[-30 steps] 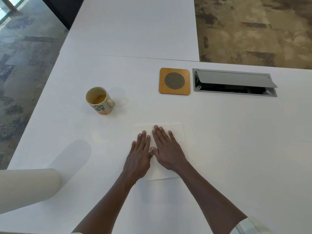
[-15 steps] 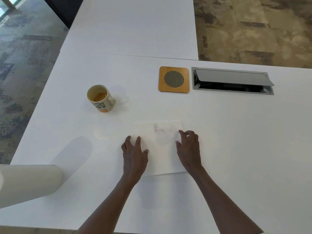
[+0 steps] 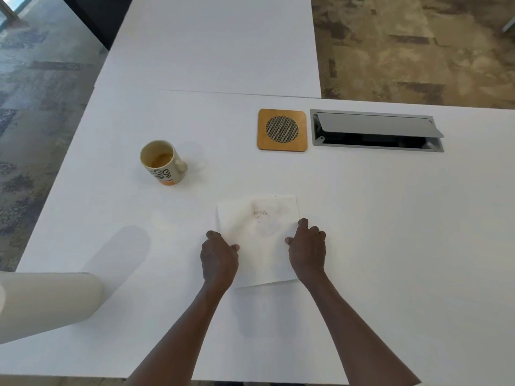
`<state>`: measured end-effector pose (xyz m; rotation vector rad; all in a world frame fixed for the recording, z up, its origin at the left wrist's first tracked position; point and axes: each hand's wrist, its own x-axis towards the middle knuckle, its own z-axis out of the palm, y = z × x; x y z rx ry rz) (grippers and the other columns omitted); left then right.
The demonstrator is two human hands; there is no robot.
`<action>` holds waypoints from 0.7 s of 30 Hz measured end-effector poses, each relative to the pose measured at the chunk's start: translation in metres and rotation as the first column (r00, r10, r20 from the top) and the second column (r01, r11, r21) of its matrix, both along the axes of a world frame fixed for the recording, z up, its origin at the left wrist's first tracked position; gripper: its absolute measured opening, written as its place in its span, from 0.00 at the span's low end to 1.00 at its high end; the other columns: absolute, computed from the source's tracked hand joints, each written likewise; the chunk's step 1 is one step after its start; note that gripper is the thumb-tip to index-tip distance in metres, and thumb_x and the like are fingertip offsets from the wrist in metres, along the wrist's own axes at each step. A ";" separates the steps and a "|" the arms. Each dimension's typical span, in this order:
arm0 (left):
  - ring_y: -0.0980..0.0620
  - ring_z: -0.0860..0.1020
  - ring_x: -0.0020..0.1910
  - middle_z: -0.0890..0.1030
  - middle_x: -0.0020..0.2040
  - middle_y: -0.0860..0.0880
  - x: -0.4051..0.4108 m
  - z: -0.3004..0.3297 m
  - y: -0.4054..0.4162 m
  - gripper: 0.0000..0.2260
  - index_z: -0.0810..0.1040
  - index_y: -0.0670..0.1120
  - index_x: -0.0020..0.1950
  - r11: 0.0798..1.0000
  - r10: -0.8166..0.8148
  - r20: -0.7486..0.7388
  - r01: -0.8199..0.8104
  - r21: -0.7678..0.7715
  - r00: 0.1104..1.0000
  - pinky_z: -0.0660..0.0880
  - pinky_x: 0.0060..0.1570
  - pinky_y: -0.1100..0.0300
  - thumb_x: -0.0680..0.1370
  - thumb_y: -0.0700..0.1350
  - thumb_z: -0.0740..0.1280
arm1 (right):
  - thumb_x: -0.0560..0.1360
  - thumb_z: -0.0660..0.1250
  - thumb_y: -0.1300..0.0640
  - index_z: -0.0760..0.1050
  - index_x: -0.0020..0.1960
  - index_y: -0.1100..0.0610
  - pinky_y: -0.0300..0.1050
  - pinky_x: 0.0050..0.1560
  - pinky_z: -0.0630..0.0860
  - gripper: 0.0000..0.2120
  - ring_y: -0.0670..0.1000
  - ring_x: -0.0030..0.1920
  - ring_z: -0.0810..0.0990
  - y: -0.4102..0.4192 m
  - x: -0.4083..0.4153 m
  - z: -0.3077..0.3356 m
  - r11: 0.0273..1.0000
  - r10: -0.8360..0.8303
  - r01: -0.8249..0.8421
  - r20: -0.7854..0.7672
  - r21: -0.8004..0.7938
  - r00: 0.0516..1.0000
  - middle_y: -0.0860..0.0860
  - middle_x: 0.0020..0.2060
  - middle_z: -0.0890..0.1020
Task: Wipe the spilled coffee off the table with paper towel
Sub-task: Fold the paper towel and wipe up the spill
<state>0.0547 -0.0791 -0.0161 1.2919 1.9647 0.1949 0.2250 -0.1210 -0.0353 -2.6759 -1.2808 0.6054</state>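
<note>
A white paper towel (image 3: 259, 240) lies flat on the white table (image 3: 390, 218), with a faint brown coffee stain soaked through its far half. My left hand (image 3: 218, 257) rests at the towel's left edge, fingers curled, thumb on the sheet. At the right edge, my right hand (image 3: 308, 249) has its fingers curled over the towel. Both hands appear to pinch the edges. A very faint pale mark (image 3: 161, 221) shows on the table left of the towel.
A mug (image 3: 163, 162) with a little coffee stands to the far left of the towel. Behind the towel are a wooden coaster (image 3: 282, 129) and an open grey cable box (image 3: 376, 132). A paper towel roll (image 3: 47, 302) lies at the near left edge.
My hands were pressed flat together on the towel's middle. They have slid apart to its left and right edges and curled their fingers, uncovering the stain.
</note>
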 end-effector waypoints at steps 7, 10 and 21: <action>0.41 0.78 0.56 0.79 0.53 0.44 -0.018 -0.001 0.007 0.23 0.68 0.41 0.68 0.991 0.135 0.241 -0.124 -0.058 0.961 0.73 0.54 0.54 0.77 0.43 0.72 | 0.75 0.70 0.59 0.72 0.55 0.64 0.51 0.54 0.74 0.13 0.61 0.55 0.79 0.007 0.007 0.001 0.997 -0.079 0.081 -0.136 0.011 0.988 0.60 0.51 0.82; 0.45 0.77 0.50 0.78 0.51 0.46 -0.024 -0.001 0.008 0.20 0.67 0.44 0.66 0.985 0.170 0.367 -0.160 -0.058 0.915 0.72 0.49 0.55 0.78 0.43 0.71 | 0.76 0.68 0.61 0.76 0.53 0.64 0.47 0.52 0.72 0.08 0.59 0.54 0.79 0.004 0.012 0.003 0.988 -0.142 0.153 -0.210 0.038 0.967 0.58 0.51 0.82; 0.50 0.78 0.46 0.83 0.51 0.49 -0.042 0.008 0.023 0.16 0.81 0.60 0.58 0.998 -0.058 0.614 0.068 0.006 0.787 0.73 0.47 0.53 0.82 0.38 0.64 | 0.69 0.76 0.54 0.72 0.56 0.52 0.46 0.46 0.75 0.20 0.54 0.49 0.80 0.003 0.027 0.029 0.934 -0.260 0.354 -0.587 0.048 0.767 0.52 0.49 0.80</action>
